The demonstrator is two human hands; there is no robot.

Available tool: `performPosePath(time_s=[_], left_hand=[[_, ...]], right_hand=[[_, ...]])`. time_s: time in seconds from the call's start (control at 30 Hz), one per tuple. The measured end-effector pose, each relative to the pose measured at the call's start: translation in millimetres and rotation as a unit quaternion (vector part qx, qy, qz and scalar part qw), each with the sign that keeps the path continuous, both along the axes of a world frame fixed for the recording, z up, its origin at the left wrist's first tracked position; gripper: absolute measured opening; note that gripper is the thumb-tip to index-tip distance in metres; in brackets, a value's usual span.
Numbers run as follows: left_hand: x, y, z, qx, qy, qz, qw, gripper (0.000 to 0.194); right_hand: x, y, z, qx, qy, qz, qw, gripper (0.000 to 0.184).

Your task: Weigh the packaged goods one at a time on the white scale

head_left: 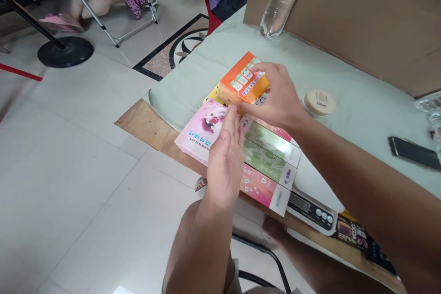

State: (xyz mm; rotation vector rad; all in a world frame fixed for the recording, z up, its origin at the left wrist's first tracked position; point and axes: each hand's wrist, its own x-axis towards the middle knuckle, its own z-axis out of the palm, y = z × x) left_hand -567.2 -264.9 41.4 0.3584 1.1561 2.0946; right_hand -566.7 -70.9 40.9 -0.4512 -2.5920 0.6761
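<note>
Right hand (277, 94) clamped on orange pack (243, 78), above yellow item (211, 95). Left hand (225, 163) below the grip, fingers together, against pink box (203, 131); whether it grips cannot be told. Scale (312, 211) lies farther right of the grip.

My left hand (225, 161) and right hand (275, 96) are bare, like my forearms (344, 161); pale cloth (236, 275) shows at my lap.

Green cloth (365, 128) (phone (413, 152) on it)
</note>
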Motion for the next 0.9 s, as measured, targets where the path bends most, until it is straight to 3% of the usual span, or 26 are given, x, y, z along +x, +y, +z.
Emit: performPosePath(time_s=[0.13, 0.2, 0.3, 0.43, 0.57, 0.63, 0.73, 0.9], left_hand=[[9.0, -0.9, 3.5, -0.012, 0.022, -0.016, 1.000, 0.074], [17.8, 4.0, 5.0, -0.019, 0.037, -0.028, 0.999, 0.084], [41.2, 17.7, 6.9, -0.006, 0.075, -0.046, 0.996, 0.098], [82.5, 41.4, 2.7, -0.020, 0.083, -0.055, 0.995, 0.102], [114.0, 63.9, -8.9, -0.033, 0.063, -0.114, 0.991, 0.069], [122.7, 71.1, -11.0, -0.088, 0.108, -0.120, 0.983, 0.052], [128.5, 75.9, -4.8, -0.227, 0.238, -0.114, 0.937, 0.044], [133.1, 76.7, 12.2, -0.411, 0.401, -0.148, 0.805, 0.041]], right_hand=[[44.7, -17.1, 25.9, 0.038, 0.070, -0.041, 0.996, 0.067], [81.3, -35.1, 39.0, 0.043, 0.093, -0.059, 0.993, 0.062], [143.9, -62.0, 47.5, 0.034, 0.114, -0.073, 0.990, 0.072], [217.4, -75.4, 35.5, -0.026, 0.132, -0.075, 0.988, 0.081], [256.7, -63.9, 12.6, -0.043, 0.196, -0.129, 0.971, 0.061], [263.6, -53.8, 2.2, -0.053, 0.211, -0.173, 0.960, 0.049], [266.9, -38.2, -8.9, -0.090, 0.214, -0.198, 0.952, 0.036], [266.3, -23.7, -19.4, -0.133, 0.180, -0.229, 0.947, 0.035]])
